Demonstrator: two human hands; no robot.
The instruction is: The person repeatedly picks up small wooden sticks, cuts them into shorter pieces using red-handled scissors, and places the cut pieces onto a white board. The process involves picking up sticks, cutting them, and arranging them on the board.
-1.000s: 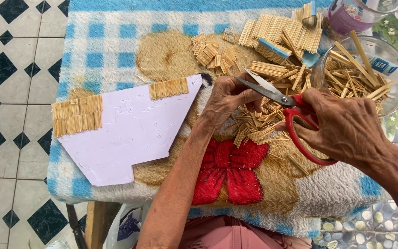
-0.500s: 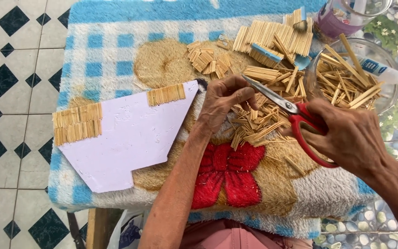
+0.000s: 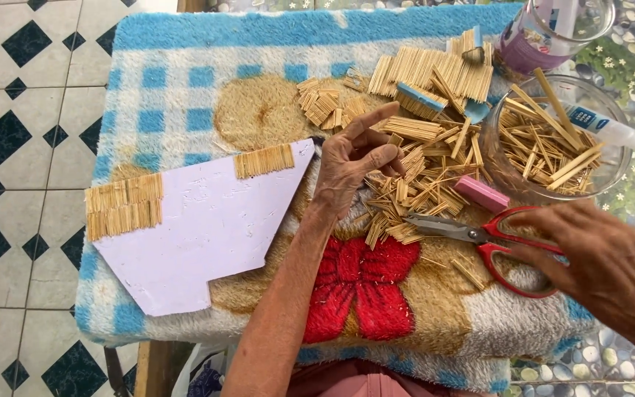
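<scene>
Far left on my table point(image 3: 185, 66), which has a fluffy checked blanket over it, lies the pale lilac board point(image 3: 192, 228), with one strip of glued sticks point(image 3: 123, 206) on its left edge and a shorter strip point(image 3: 264, 160) along its top edge. My left hand point(image 3: 354, 165) comes next, sitting just right of the board's top corner, and the grip there is half curled: index finger pointing up and away, the other fingers folded in over the edge of the loose stick pile point(image 3: 420, 191). Can't honestly tell whether I've got a stick pinched under those fingers, they cover the spot.

The pile lies directly right of my left hand, touching it, so that hand is clearly the closer one to the sticks. The sticks point every which way, no single long axis to go by.

Further right the red-handled scissors point(image 3: 505, 239) lie flat on the blanket, blades pointing left toward the pile, handles to the right. My right hand point(image 3: 604, 268) has its fingertips on the handle loops, grip loose and spread, not threaded through as far as I can see. A pink eraser-like block point(image 3: 481, 193) sits just above the scissors, and the glass bowl point(image 3: 501, 158) of longer sticks is behind that.

My right wrist is cut off at the frame edge, and the jar point(image 3: 553, 29) top right is only partly in view.
</scene>
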